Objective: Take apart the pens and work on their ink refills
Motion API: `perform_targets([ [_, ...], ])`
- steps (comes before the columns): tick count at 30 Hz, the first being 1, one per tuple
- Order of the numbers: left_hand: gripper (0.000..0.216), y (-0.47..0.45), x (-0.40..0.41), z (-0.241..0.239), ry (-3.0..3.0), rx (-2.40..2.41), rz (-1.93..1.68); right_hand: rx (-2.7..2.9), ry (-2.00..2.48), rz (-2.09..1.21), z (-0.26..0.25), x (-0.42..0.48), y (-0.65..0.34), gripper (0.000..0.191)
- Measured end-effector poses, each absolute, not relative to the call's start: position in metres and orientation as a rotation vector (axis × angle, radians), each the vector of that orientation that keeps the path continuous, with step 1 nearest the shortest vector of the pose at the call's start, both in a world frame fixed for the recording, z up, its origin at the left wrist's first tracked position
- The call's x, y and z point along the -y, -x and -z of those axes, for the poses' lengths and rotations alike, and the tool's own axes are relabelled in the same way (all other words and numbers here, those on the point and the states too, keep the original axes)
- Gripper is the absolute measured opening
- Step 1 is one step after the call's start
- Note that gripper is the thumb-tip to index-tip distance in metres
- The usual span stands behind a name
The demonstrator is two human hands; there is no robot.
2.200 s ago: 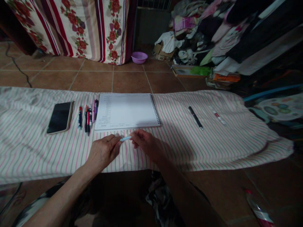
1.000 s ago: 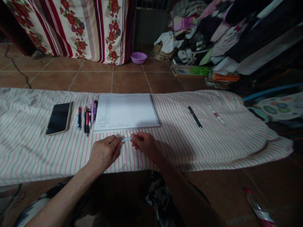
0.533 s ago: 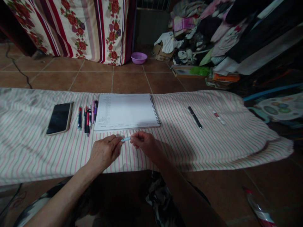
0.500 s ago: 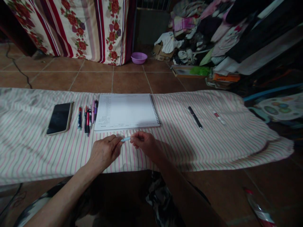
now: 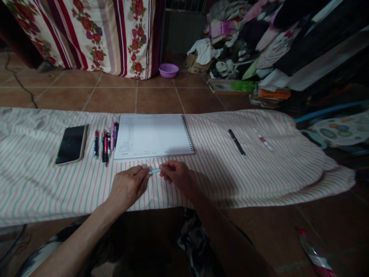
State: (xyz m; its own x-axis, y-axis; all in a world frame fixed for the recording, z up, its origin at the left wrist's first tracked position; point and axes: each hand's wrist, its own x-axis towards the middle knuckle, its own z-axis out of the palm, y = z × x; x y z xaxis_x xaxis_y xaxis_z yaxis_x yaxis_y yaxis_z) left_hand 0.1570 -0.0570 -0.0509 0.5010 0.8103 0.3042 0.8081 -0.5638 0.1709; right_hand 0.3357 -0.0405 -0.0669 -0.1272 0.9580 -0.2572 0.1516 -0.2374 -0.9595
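My left hand (image 5: 128,186) and my right hand (image 5: 178,176) meet over a striped cloth (image 5: 259,173), each pinching one end of a small light-blue pen (image 5: 154,171). Both hands are closed on it, and only its short middle shows between the fingertips. Just beyond them lies an open spiral notebook (image 5: 152,135) with a printed page. Left of the notebook several pens (image 5: 105,142) lie side by side, and a dark phone (image 5: 70,143) rests further left.
A black pen (image 5: 236,142) and a white pen with a red band (image 5: 263,139) lie on the cloth to the right. Beyond are a tiled floor (image 5: 115,98), a purple bowl (image 5: 168,70), a flowered hanging cloth (image 5: 86,34) and a heap of clothes (image 5: 245,42).
Both hands stay pinched on the light-blue pen in almost the same spot. The view has shifted very slightly.
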Motion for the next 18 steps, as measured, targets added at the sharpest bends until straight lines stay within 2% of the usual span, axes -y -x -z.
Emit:
perform_targets([
  [10, 0.024, -0.1547, 0.0558, 0.0515, -2.705, -1.476, -0.519, 1.342, 1.304, -1.376, 0.0672, 0.0411, -0.3342, 0.010],
  [18, 0.023, -0.1564, 0.0566, 0.0515, -2.739, -1.476, -0.573, 1.442, 1.481, -1.286, 0.0658, 0.0412, -0.3358, 0.029],
])
